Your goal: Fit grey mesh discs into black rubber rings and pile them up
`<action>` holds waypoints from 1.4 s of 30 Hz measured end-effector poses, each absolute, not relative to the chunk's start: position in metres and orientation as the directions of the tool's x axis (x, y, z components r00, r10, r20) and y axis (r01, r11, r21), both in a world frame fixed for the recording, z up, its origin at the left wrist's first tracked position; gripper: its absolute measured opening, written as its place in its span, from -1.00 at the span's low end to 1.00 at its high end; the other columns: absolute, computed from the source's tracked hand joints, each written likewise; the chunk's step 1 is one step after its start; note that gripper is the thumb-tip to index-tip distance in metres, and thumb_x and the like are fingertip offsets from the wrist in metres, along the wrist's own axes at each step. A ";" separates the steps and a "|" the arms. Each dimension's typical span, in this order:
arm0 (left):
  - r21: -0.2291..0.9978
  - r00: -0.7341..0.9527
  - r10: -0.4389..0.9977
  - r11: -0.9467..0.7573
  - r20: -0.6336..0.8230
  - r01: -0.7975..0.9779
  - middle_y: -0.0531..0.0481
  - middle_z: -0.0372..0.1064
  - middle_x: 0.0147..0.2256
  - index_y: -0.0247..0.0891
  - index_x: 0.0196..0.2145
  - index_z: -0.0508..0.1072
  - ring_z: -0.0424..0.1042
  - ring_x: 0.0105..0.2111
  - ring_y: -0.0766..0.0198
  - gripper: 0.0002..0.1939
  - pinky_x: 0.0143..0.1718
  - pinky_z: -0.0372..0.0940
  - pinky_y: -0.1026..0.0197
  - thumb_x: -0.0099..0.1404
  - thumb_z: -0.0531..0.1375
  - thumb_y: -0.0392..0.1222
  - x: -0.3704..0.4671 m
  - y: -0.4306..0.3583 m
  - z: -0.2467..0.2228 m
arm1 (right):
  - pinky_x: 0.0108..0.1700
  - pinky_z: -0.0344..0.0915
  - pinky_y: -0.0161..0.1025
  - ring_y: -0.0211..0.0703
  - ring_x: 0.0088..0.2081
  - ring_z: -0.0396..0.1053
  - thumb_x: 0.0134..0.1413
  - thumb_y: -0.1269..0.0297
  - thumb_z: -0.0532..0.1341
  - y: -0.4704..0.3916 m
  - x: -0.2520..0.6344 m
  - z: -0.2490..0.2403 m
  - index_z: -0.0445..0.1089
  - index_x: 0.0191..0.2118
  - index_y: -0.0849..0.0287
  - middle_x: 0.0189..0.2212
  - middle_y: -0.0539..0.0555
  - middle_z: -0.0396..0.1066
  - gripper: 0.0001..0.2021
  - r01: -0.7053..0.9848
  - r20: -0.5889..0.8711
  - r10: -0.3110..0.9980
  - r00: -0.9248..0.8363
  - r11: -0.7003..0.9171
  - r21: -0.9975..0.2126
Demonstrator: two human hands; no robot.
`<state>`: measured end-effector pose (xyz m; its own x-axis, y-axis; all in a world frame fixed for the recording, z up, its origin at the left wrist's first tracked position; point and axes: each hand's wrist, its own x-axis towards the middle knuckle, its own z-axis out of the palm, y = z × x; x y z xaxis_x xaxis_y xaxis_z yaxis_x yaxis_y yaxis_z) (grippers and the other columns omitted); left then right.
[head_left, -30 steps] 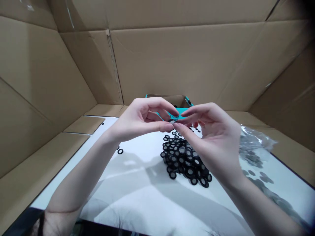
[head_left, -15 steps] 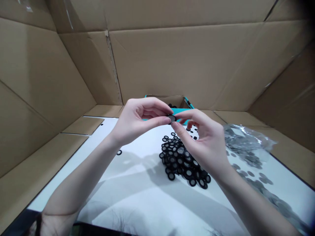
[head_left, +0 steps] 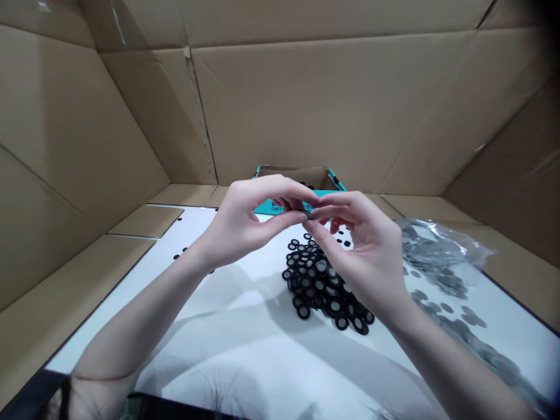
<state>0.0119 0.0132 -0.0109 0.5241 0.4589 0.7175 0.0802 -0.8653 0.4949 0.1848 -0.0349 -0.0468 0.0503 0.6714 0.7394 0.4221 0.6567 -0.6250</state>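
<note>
Left hand (head_left: 245, 216) has closed in on the right hand (head_left: 371, 251) since half a second ago, and the dark-rimmed disc (head_left: 308, 216) has tipped so less of its face shows
Both hands have it pinched between thumbs and fingertips, held up over the white tabletop (head_left: 245, 344); pile of black-rimmed discs (head_left: 321, 286) sits below, nearer the camera; open teal box (head_left: 264, 207) stands behind the hands; clear plastic bag (head_left: 441, 245) lies off to the right, loose grey discs (head_left: 472, 317) scattered near it
</note>
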 end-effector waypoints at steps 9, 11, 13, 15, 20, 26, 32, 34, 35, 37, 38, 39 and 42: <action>0.615 0.564 0.519 -0.788 0.642 0.025 -0.01 0.52 -0.25 -0.28 -0.16 0.51 0.48 -0.31 0.37 -0.86 -0.20 0.44 0.30 0.29 0.28 -0.35 0.014 0.018 -0.016 | -0.36 0.24 -0.19 -0.22 -0.40 0.40 0.03 0.41 0.32 -0.033 0.189 -0.044 0.14 -0.33 0.04 -0.49 -0.10 0.38 -0.71 0.212 0.630 0.772 0.083 0.604 -0.768; 0.643 0.624 0.514 -0.766 0.588 0.024 -0.04 0.51 -0.22 -0.29 -0.15 0.49 0.48 -0.30 0.36 -0.83 -0.19 0.44 0.29 0.28 0.28 -0.34 0.012 0.021 -0.015 | -0.38 0.21 -0.21 -0.24 -0.43 0.37 0.01 0.41 0.32 -0.033 0.192 -0.042 0.13 -0.33 0.04 -0.51 -0.12 0.38 -0.70 0.205 0.609 0.791 0.059 0.587 -0.783; 0.663 0.679 0.504 -0.747 0.534 0.032 -0.05 0.51 -0.22 -0.30 -0.16 0.49 0.47 -0.30 0.34 -0.83 -0.19 0.43 0.27 0.26 0.29 -0.34 0.009 0.023 -0.014 | -0.42 0.18 -0.22 -0.25 -0.46 0.36 -0.01 0.42 0.33 -0.033 0.195 -0.040 0.12 -0.34 0.04 -0.54 -0.13 0.37 -0.69 0.204 0.602 0.798 0.031 0.584 -0.786; 0.679 0.716 0.499 -0.732 0.488 0.047 -0.06 0.50 -0.23 -0.29 -0.18 0.49 0.47 -0.30 0.33 -0.84 -0.20 0.43 0.26 0.25 0.29 -0.34 0.007 0.024 -0.011 | -0.45 0.15 -0.23 -0.25 -0.47 0.36 -0.02 0.42 0.32 -0.033 0.196 -0.039 0.10 -0.34 0.03 -0.56 -0.14 0.37 -0.68 0.207 0.602 0.798 0.000 0.589 -0.781; 0.712 0.782 0.493 -0.697 0.382 0.092 -0.06 0.51 -0.26 -0.28 -0.20 0.48 0.49 -0.31 0.32 -0.85 -0.25 0.42 0.26 0.24 0.28 -0.32 0.003 0.023 -0.007 | -0.46 0.14 -0.22 -0.25 -0.49 0.33 -0.04 0.43 0.31 -0.033 0.194 -0.041 0.07 -0.36 0.03 -0.58 -0.15 0.36 -0.66 0.237 0.598 0.800 -0.043 0.590 -0.772; 0.735 0.651 0.607 -0.669 0.455 0.111 0.01 0.45 -0.33 -0.25 -0.13 0.42 0.49 -0.30 0.32 -0.77 -0.29 0.42 0.32 0.24 0.28 -0.31 0.011 0.025 -0.015 | -0.41 0.19 -0.21 -0.22 -0.44 0.36 0.01 0.41 0.29 -0.030 0.189 -0.051 0.08 -0.37 0.04 -0.54 -0.12 0.34 -0.69 0.310 0.638 0.768 0.053 0.594 -0.742; 0.735 0.623 0.606 -0.674 0.495 0.071 0.04 0.41 -0.34 -0.23 -0.14 0.36 0.49 -0.30 0.34 -0.80 -0.28 0.45 0.32 0.28 0.24 -0.31 0.015 0.022 -0.021 | -0.38 0.18 -0.19 -0.18 -0.39 0.44 0.01 0.38 0.33 -0.029 0.190 -0.049 0.12 -0.34 0.05 -0.46 -0.07 0.42 -0.70 0.317 0.638 0.765 0.090 0.585 -0.746; 0.737 0.631 0.601 -0.672 0.490 0.068 0.04 0.40 -0.34 -0.22 -0.13 0.34 0.49 -0.30 0.33 -0.79 -0.27 0.46 0.31 0.29 0.23 -0.31 0.015 0.021 -0.022 | -0.41 0.15 -0.20 -0.20 -0.40 0.43 -0.01 0.38 0.34 -0.029 0.191 -0.048 0.12 -0.34 0.05 -0.46 -0.07 0.45 -0.68 0.318 0.646 0.758 0.089 0.593 -0.739; 0.739 0.634 0.601 -0.670 0.487 0.068 0.03 0.40 -0.32 -0.22 -0.12 0.33 0.50 -0.30 0.33 -0.79 -0.28 0.46 0.31 0.29 0.23 -0.32 0.015 0.020 -0.022 | -0.41 0.14 -0.20 -0.19 -0.40 0.44 -0.01 0.38 0.34 -0.028 0.192 -0.047 0.12 -0.34 0.05 -0.47 -0.07 0.46 -0.68 0.313 0.646 0.759 0.087 0.595 -0.741; 0.735 0.637 0.599 -0.674 0.485 0.075 0.01 0.39 -0.27 -0.22 -0.13 0.33 0.49 -0.29 0.33 -0.78 -0.31 0.45 0.32 0.28 0.23 -0.33 0.015 0.020 -0.022 | -0.41 0.13 -0.20 -0.17 -0.39 0.45 -0.02 0.40 0.34 -0.028 0.192 -0.047 0.11 -0.35 0.04 -0.50 -0.08 0.46 -0.68 0.298 0.630 0.772 0.081 0.585 -0.754; 0.728 0.641 0.595 -0.681 0.486 0.080 -0.01 0.38 -0.24 -0.22 -0.14 0.33 0.48 -0.28 0.33 -0.79 -0.33 0.44 0.33 0.28 0.22 -0.34 0.014 0.020 -0.022 | -0.42 0.13 -0.20 -0.17 -0.39 0.45 -0.03 0.41 0.34 -0.027 0.192 -0.047 0.11 -0.35 0.04 -0.52 -0.09 0.44 -0.67 0.290 0.623 0.778 0.079 0.580 -0.762; 0.721 0.652 0.586 -0.688 0.481 0.086 -0.02 0.37 -0.22 -0.23 -0.15 0.33 0.46 -0.28 0.34 -0.80 -0.35 0.44 0.34 0.27 0.22 -0.35 0.014 0.020 -0.022 | -0.42 0.12 -0.19 -0.17 -0.40 0.44 -0.04 0.42 0.34 -0.027 0.192 -0.047 0.10 -0.36 0.04 -0.54 -0.10 0.42 -0.66 0.282 0.619 0.781 0.080 0.578 -0.766; 0.702 0.714 0.562 -0.698 0.418 0.138 0.00 0.34 -0.25 -0.24 -0.19 0.33 0.42 -0.32 0.38 -0.84 -0.38 0.40 0.37 0.27 0.20 -0.37 0.012 0.019 -0.017 | -0.41 0.14 -0.19 -0.19 -0.44 0.40 -0.08 0.43 0.35 -0.027 0.191 -0.051 0.06 -0.37 0.03 -0.56 -0.13 0.36 -0.62 0.255 0.631 0.770 0.094 0.594 -0.763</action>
